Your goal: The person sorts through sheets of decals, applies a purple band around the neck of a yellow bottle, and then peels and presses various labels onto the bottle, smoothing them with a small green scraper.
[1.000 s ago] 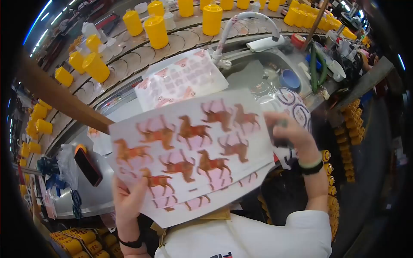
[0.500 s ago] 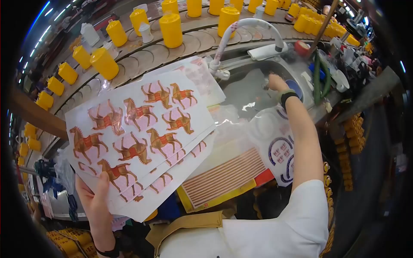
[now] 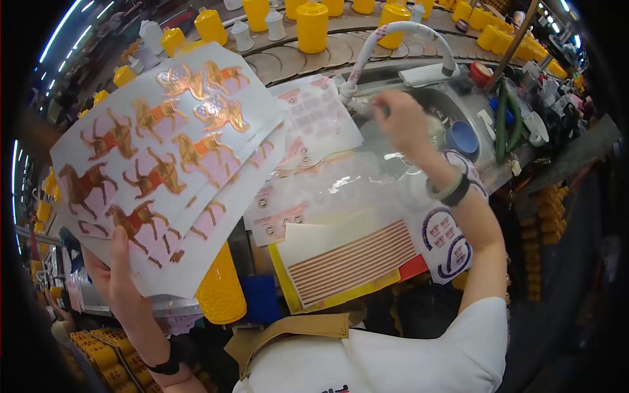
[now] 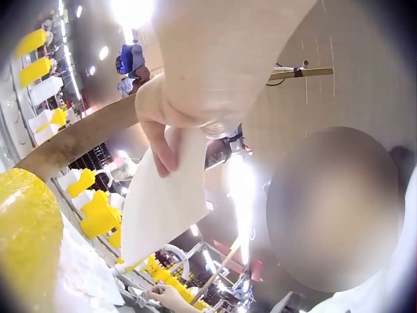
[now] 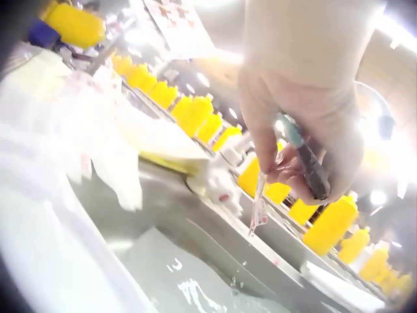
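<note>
Horse sheets [image 3: 164, 147] are up in the air on the person's left side. The left hand [image 3: 118, 278] pinches them near the bottom edge, thumb on top. The right hand [image 3: 403, 124] is well apart from it, over the sink [image 5: 215, 217], with fingers curled round a dark tool [image 5: 313, 171] and pinching a thin clear strip [image 5: 259, 212] that looks wet. I think it's best to hold the strip softly so it won't rip, let it drip there, and hold the paper stack flat and dry.
</note>
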